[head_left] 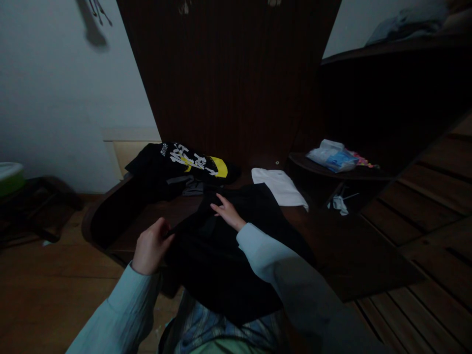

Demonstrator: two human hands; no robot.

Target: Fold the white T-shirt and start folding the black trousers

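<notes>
A black garment (221, 255) lies spread over the near edge of a dark wooden table (350, 255) and hangs down toward me. My left hand (150, 246) is closed, pinching the garment's left edge. My right hand (228, 212) lies flat on the cloth near its top, fingers stretched out, pressing it down. Both arms wear light blue sleeves.
A black shirt with white and yellow print (184, 164) lies at the table's back left. A folded white cloth (280, 187) sits to the right of the black garment. A low shelf holds a blue and white plastic packet (334, 156). A tall dark wooden panel (228, 73) stands behind.
</notes>
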